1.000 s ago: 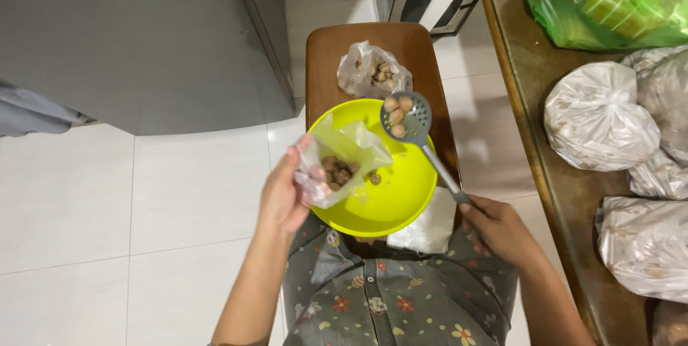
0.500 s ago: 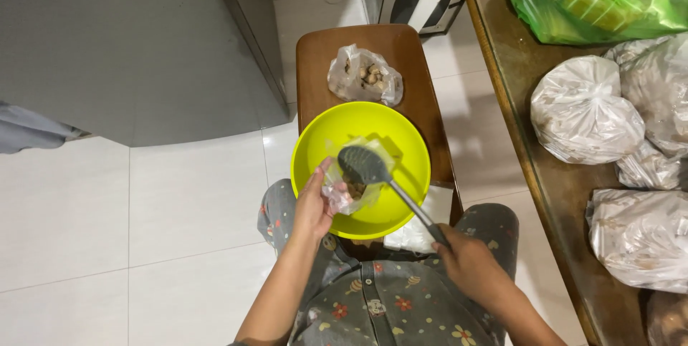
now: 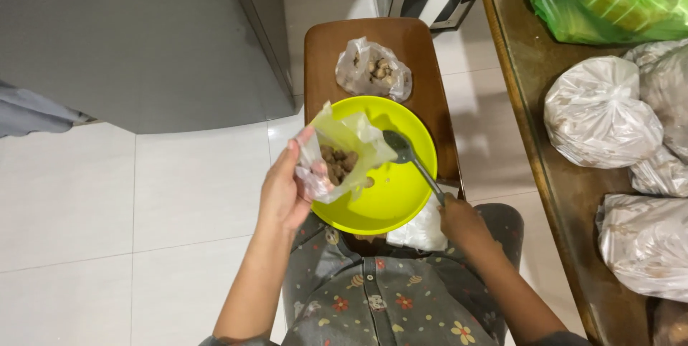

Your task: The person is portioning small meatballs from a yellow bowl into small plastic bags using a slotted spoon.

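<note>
— While the left hand (image 3: 283, 192) clenches the small clear bag (image 3: 337, 160) of brown pieces over the yellow bowl's (image 3: 398, 203) left rim, where's the spoon (image 3: 408, 156)?
— Right hand (image 3: 462, 220) grasps its handle; the long axis slants up-left, head just beside the bag's mouth.

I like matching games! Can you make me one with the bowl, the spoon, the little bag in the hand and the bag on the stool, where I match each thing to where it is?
Things:
1. yellow-green bowl
2. metal spoon
3. small clear bag of brown pieces
4. tied clear bag

Places:
A. held open in the left hand
B. on the far end of the wooden stool
C. handle in the right hand
D. on the stool's near end, by the lap

Pairs: 1-D, 2-C, 3-A, 4-B
</note>
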